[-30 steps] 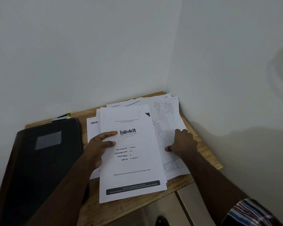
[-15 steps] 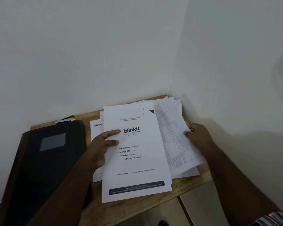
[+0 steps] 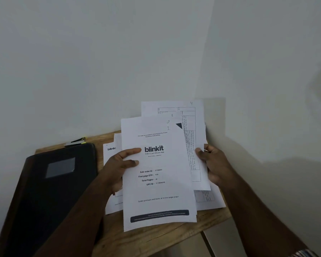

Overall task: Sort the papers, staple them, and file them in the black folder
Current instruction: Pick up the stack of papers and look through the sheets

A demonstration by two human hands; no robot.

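Still sorting: left hand (image 3: 119,167) and right hand (image 3: 214,164) both pinch the numbered papers (image 3: 156,173) above the table (image 3: 156,238). Stapler (image 3: 76,141) at 10 o'clock untouched, black folder (image 3: 50,191) at 9 o'clock shut.

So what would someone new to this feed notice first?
The white blinkit cover sheet at centre, held up in the left hand, while the right hand grips tabled pages fanned behind it. Next, the closed black folder at left on the wooden table.
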